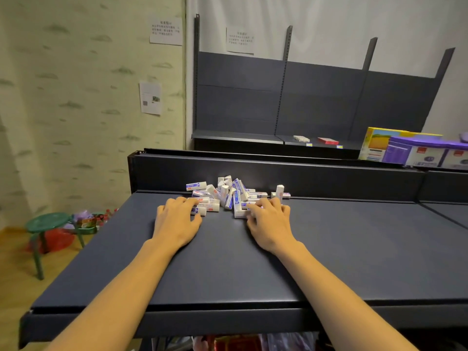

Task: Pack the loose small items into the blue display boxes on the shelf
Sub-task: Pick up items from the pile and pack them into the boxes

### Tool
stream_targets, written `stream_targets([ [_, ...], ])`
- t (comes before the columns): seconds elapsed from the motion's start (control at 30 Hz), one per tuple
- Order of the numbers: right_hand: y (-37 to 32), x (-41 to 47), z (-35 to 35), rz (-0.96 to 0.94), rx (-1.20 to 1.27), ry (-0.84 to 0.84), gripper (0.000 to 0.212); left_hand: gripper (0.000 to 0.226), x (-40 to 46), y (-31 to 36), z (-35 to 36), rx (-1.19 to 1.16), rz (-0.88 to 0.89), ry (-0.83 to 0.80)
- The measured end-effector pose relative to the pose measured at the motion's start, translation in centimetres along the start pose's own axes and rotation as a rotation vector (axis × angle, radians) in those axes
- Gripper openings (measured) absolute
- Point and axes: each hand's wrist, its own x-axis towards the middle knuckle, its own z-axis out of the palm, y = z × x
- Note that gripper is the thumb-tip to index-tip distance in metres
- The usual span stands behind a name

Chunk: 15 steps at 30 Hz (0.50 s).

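— Arms? Both bare, stretched forward side by side, forearms angled slightly inward, wrists low.

— Hands? Left hand (177,221) palm down, fingers curled at the tips, thumb spread toward the middle. Right hand (269,224) palm down too, fingers bent and bunched, blurred at the tips. Well apart from each other, level

Sm. white erasers (229,196) – heaped, shelf (329,249) rear

The print on the small white items (229,196) is too small to read, and the left hand (176,221) and right hand (269,224) cover those at the pile's near edge. Wall notices (166,30) are blurred. The purple packs (428,152) run off the right edge, and things beneath the shelf (228,262) are cut off below.
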Motion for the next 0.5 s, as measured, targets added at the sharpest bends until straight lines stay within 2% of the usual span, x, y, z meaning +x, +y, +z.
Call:
stream_targets([
  [0.5, 0.20, -0.24, -0.78, 0.069, 0.417, -0.023, 0.013, 0.020, 0.17, -0.10, -0.10, -0.089, -0.001, -0.018],
])
